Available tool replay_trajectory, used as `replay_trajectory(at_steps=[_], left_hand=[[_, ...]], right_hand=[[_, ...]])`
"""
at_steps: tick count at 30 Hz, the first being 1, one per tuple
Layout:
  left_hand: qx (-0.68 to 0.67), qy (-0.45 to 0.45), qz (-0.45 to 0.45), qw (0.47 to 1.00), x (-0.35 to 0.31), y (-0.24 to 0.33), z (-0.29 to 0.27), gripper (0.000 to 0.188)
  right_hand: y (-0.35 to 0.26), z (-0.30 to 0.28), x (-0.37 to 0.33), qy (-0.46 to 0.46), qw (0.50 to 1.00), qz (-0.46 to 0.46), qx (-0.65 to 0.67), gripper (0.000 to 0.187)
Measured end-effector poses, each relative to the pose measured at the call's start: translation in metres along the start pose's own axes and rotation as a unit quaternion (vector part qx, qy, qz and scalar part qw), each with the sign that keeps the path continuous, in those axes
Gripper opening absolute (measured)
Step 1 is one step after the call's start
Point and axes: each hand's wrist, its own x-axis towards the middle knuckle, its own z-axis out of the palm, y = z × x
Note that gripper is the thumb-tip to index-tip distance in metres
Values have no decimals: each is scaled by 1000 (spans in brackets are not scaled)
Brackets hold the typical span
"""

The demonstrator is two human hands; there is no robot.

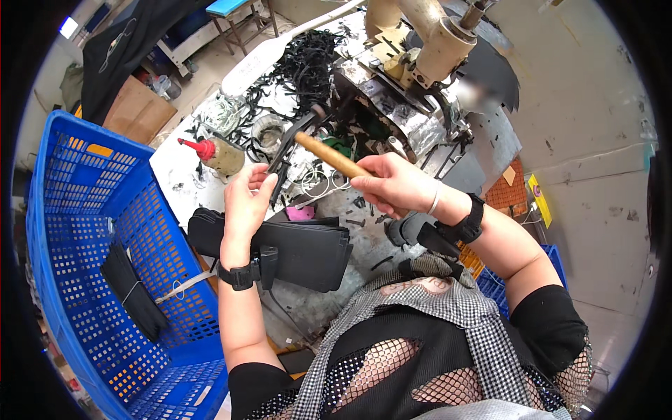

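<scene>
My right hand [395, 183] is closed around the light wooden handle of a hammer [327, 155]. The hammer's dark head lies toward the upper left, over the cluttered worktable. My left hand [246, 203] is raised beside it, thumb and fingers pinched on a thin black strip [279, 183] just below the hammer head. Under my left wrist lies a stack of flat black pieces [308, 255] with rounded ends. A pink block [300, 213] sits at the stack's far edge. Grey-black curved pieces [413, 231] lie below my right hand.
At left stands a large blue plastic crate [129, 203] with a tied black bundle [133, 294] inside. A red-capped bottle [222, 155], a roll of clear tape [267, 133] and a heap of black scraps [304, 66] cover the table. A beige machine [441, 52] stands at the back.
</scene>
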Motion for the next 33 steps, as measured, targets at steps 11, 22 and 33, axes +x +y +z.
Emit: replay_trajectory(at_steps=[11,22,33], left_hand=[[-21,18,-11,1000,-9,1,-3,28],[-29,38,20,999,-12,5,-9,25],[54,11,151,987,45,74,0,17]], right_hand=[[-2,-13,-4,59,998,19,3,24],[-10,9,-28,70,992,-50,-95,22],[13,6,-63,148,935,-182,-267,23]])
